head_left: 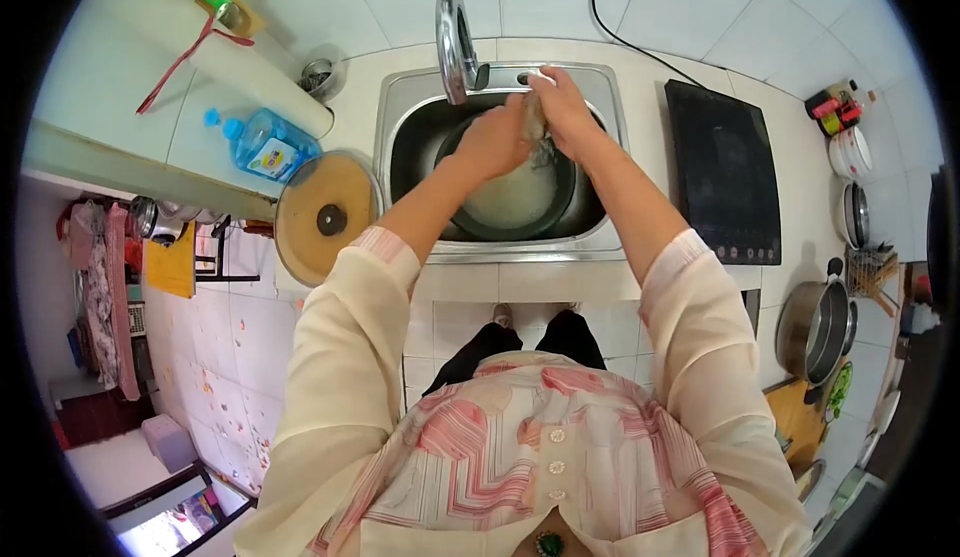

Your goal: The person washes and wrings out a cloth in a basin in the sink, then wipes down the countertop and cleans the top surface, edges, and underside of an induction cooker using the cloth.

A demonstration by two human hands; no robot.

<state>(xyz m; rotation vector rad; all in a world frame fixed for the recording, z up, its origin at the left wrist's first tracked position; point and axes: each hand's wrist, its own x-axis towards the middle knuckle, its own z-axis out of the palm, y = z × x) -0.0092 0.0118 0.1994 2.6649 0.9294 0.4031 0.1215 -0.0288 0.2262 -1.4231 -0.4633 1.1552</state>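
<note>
A: Where does the wet brownish piece (534, 122) sit?

B: Upper middle of the frame, between the left hand (490, 144) and the right hand (567, 117), above the cloudy water (505, 202) in the dark green basin (566, 197). I can't tell what it is

A: And the grips?

B: The right hand is closed around it, thumb uppermost. The left hand lies against the other side with its back showing; its fingertips are hidden, so I can't tell whether it pinches or only presses

A: How would you handle it well?

B: I'd let the right hand steady it while the left rubs, low over the basin so drips land inside. It looks slippery, so a firm but gentle hold seems best, clear of the tap (452, 47) at top centre

A: Arms?

B: Both reach up from the lower frame, bare forearms (437, 207) converging over the sink (500, 252), sleeves (350, 327) ending mid-forearm
</note>
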